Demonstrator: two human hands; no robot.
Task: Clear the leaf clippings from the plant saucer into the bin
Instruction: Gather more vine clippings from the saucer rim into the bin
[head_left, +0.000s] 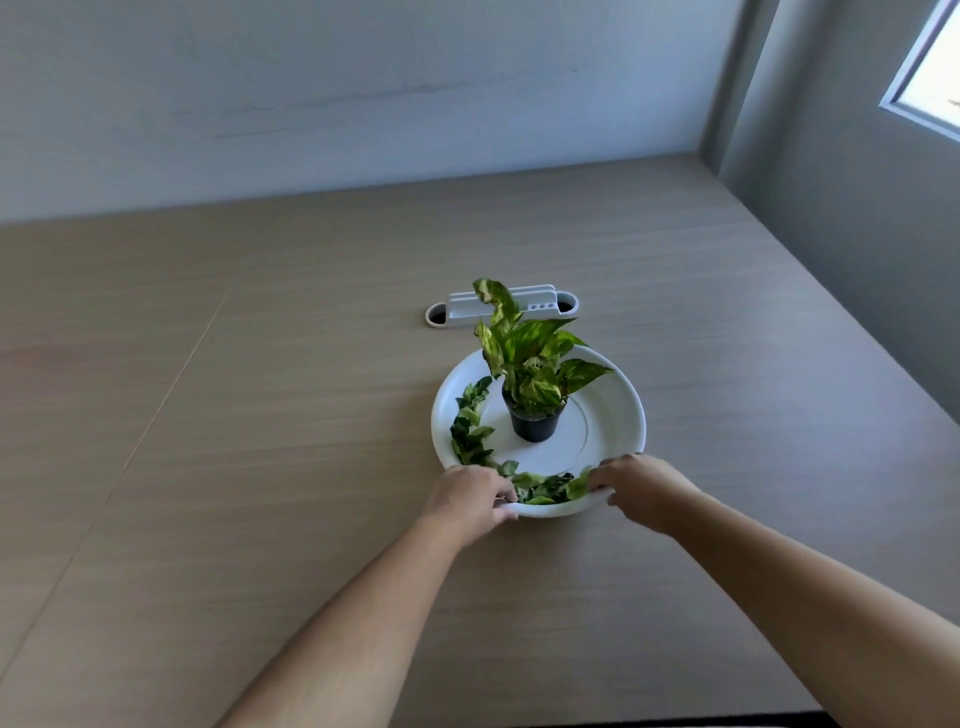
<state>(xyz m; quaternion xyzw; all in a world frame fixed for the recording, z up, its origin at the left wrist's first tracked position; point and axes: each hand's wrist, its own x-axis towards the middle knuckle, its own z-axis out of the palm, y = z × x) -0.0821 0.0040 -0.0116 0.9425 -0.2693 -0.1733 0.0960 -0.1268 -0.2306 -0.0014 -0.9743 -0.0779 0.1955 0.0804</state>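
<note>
A white round plant saucer (613, 415) rests on the wooden table. In its middle stands a small black pot (535, 423) with a green variegated plant (524, 353). Leaf clippings (470, 431) lie in an arc along the saucer's left and near rim. My left hand (475, 501) grips the saucer's near-left rim, fingers curled over the edge. My right hand (636, 488) holds the near-right rim, fingertips touching the clippings there. No bin is in view.
A white desk organiser (501, 309) with slots stands behind the saucer. The wooden table (234, 415) reaches the white wall at the back and a grey wall with a window (935, 67) on the right.
</note>
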